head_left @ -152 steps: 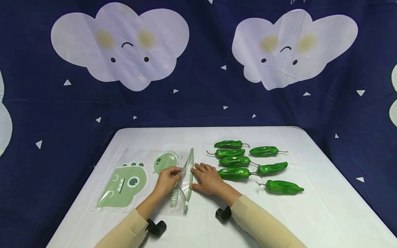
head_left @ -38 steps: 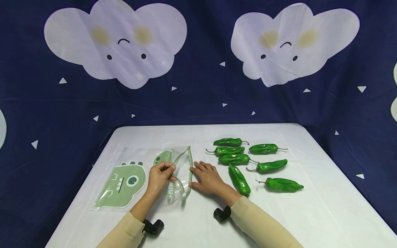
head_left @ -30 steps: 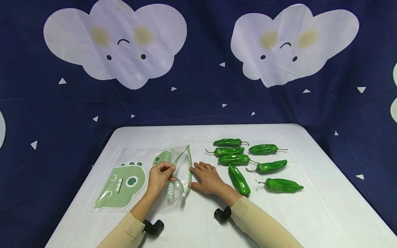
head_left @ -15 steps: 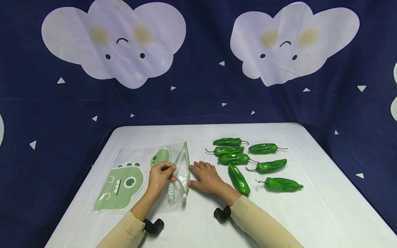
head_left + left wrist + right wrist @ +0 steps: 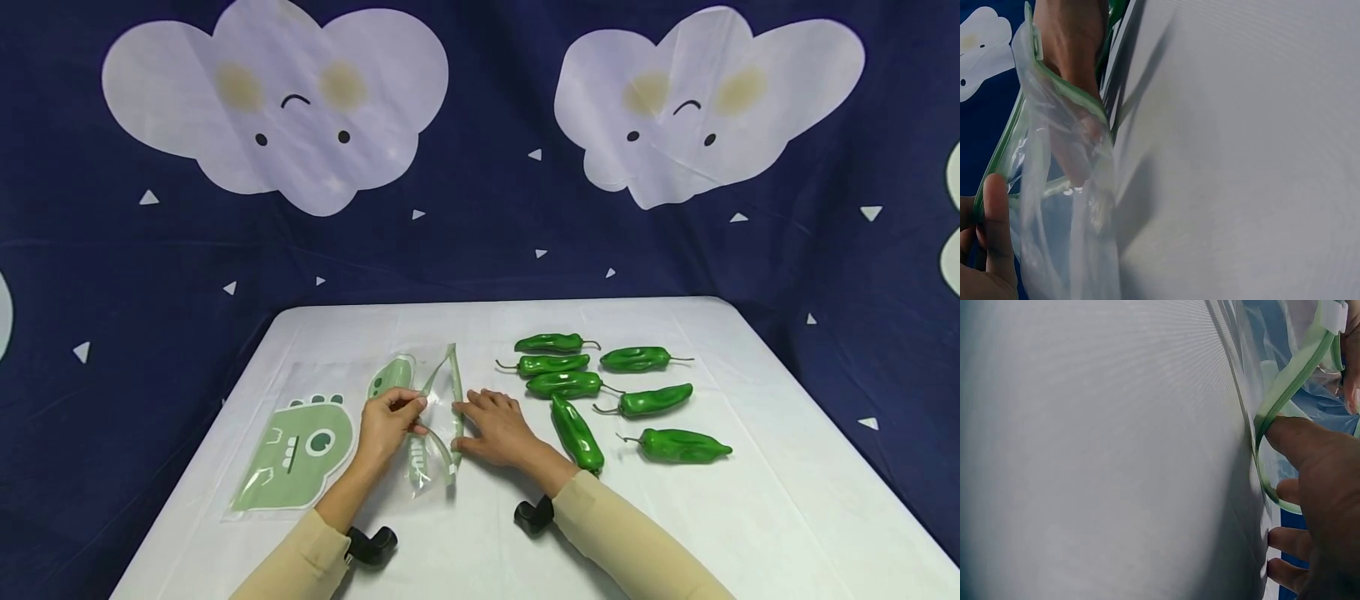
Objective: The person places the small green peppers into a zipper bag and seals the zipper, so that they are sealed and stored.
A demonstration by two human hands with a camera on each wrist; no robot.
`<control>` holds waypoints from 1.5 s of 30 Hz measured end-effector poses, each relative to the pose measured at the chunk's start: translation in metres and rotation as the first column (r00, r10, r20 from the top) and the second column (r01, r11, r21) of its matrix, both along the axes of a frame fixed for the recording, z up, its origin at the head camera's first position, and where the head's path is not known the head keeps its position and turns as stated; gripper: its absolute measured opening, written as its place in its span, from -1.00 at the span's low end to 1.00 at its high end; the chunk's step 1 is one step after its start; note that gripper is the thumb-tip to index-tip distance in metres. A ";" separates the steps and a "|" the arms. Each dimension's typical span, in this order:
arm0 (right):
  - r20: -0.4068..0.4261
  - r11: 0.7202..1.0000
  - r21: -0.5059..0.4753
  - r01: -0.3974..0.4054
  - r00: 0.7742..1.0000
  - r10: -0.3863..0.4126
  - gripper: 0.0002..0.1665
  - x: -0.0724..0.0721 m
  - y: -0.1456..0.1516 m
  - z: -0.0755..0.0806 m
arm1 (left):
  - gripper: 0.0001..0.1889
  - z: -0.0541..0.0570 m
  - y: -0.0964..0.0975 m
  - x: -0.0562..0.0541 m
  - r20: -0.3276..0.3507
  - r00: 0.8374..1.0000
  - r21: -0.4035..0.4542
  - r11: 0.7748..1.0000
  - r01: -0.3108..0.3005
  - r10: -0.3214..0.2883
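A clear zip-lock bag [image 5: 318,446] with a green dinosaur print lies flat, its mouth facing right and spread apart. My left hand [image 5: 386,429] pinches the upper lip and pulls it leftward; in the left wrist view, its thumb [image 5: 997,219] lies against the green zip strip. My right hand [image 5: 501,429] rests on the table at the lower lip. Its thumb [image 5: 1294,437] presses that strip in the right wrist view, with the other fingers spread out. A white slider [image 5: 452,470] sits at the near end of the zip. One green pepper [image 5: 576,433] lies slanted beside the right wrist.
Several more green peppers [image 5: 637,359] lie apart across the right half of the white table [image 5: 780,508]. A dark blue cloth [image 5: 495,275] with printed clouds hangs behind the table. A black wrist camera [image 5: 372,547] sits below the left wrist.
Since the oldest frame, my left hand has drawn the upper lip left, widening the mouth. The pepper by my right wrist has swung from level to slanted. Lately the bag shifts only slightly.
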State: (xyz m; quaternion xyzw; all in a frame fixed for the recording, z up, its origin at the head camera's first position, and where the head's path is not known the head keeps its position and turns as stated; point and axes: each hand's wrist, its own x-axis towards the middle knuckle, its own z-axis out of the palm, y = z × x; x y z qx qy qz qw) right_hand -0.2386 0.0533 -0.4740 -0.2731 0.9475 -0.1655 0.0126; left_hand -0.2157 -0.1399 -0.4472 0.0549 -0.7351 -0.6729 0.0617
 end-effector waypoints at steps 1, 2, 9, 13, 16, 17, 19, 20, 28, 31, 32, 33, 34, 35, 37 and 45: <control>0.000 1.000 0.003 -0.001 1.000 0.001 -0.26 0.000 0.000 0.000 | -0.84 0.001 -0.001 0.000 0.002 1.000 0.003 1.000 -0.004 0.004; 0.000 1.000 0.006 -0.001 1.000 0.001 -0.26 0.000 0.000 0.000 | -0.83 0.001 -0.001 0.000 0.001 1.000 0.005 1.000 -0.006 0.006; -0.009 1.000 0.025 0.003 1.000 -0.003 -0.24 0.000 0.001 -0.003 | -0.80 0.007 -0.004 0.003 -0.019 1.000 0.021 1.000 -0.012 0.013; -0.011 1.000 0.029 0.001 1.000 -0.001 -0.25 -0.001 0.001 -0.004 | -0.80 0.009 -0.005 0.004 -0.037 0.999 0.044 0.999 -0.017 0.018; -0.014 1.000 0.030 -0.003 1.000 0.003 -0.26 0.000 0.001 -0.004 | -0.81 0.010 -0.006 0.004 -0.052 0.998 0.060 0.998 -0.021 0.024; -0.015 1.000 0.030 -0.004 1.000 0.005 -0.26 0.000 0.001 -0.004 | -0.82 0.010 -0.007 0.004 -0.056 0.998 0.063 0.998 -0.023 0.026; -0.014 0.999 0.033 -0.006 1.000 0.007 -0.26 0.000 0.002 -0.004 | -0.83 0.010 -0.007 0.004 -0.067 0.997 0.065 0.997 -0.027 0.031; -0.014 0.999 0.033 -0.007 1.000 0.008 -0.26 0.000 0.002 -0.004 | -0.83 0.010 -0.007 0.004 -0.073 0.997 0.067 0.997 -0.031 0.036; -0.030 0.999 0.037 -0.015 0.999 0.016 -0.26 0.001 0.002 -0.004 | -0.81 0.015 -0.010 0.006 -0.101 0.993 0.095 0.994 -0.058 0.067; -0.033 0.999 0.034 -0.015 0.999 0.016 -0.27 0.002 0.002 -0.004 | -0.81 0.017 -0.011 0.007 -0.108 0.991 0.100 0.993 -0.066 0.076; -0.034 0.999 0.031 -0.015 0.999 0.016 -0.28 0.002 0.002 -0.003 | -0.81 0.018 -0.012 0.007 -0.112 0.991 0.101 0.993 -0.067 0.079; -0.035 0.999 0.031 -0.015 0.999 0.016 -0.28 0.002 0.002 -0.003 | -0.81 0.019 -0.012 0.007 -0.115 0.990 0.100 0.993 -0.069 0.080; -0.036 0.999 0.030 -0.015 0.999 0.016 -0.29 0.002 0.002 -0.004 | -0.81 0.020 -0.012 0.007 -0.118 0.990 0.100 0.992 -0.071 0.082; -0.037 0.999 0.031 -0.014 0.999 0.015 -0.29 0.002 0.002 -0.004 | -0.81 0.020 -0.013 0.007 -0.122 0.989 0.100 0.992 -0.071 0.083; -0.037 0.999 0.032 -0.014 0.999 0.015 -0.29 0.002 0.002 -0.004 | -0.81 0.022 -0.013 0.008 -0.125 0.988 0.101 0.992 -0.073 0.086; -0.020 0.999 0.041 -0.002 1.000 0.003 -0.30 0.002 0.001 -0.005 | -0.84 0.023 -0.014 0.008 -0.149 0.982 0.090 0.991 -0.099 0.112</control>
